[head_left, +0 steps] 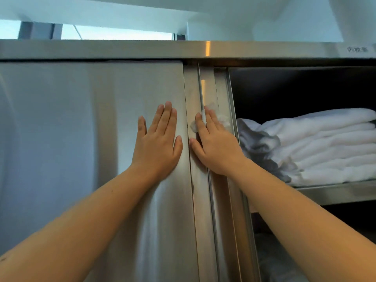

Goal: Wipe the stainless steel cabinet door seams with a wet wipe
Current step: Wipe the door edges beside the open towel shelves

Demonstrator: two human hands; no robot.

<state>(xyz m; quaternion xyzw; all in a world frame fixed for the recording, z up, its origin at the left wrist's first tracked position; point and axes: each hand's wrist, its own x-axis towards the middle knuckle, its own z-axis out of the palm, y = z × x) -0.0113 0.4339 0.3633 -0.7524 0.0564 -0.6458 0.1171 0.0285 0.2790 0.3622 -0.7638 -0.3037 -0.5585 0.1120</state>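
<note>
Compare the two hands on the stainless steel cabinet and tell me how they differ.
The left hand lies bare on the broad stainless steel door panel; the right hand presses a crumpled white wet wipe under its fingers. The left hand rests on plain sheet, the right hand over the narrow vertical door seams. Both lie flat against the metal, fingers straight and pointing up.

Towels (317,147) on shelf (335,192), right of door (81,139).
</note>
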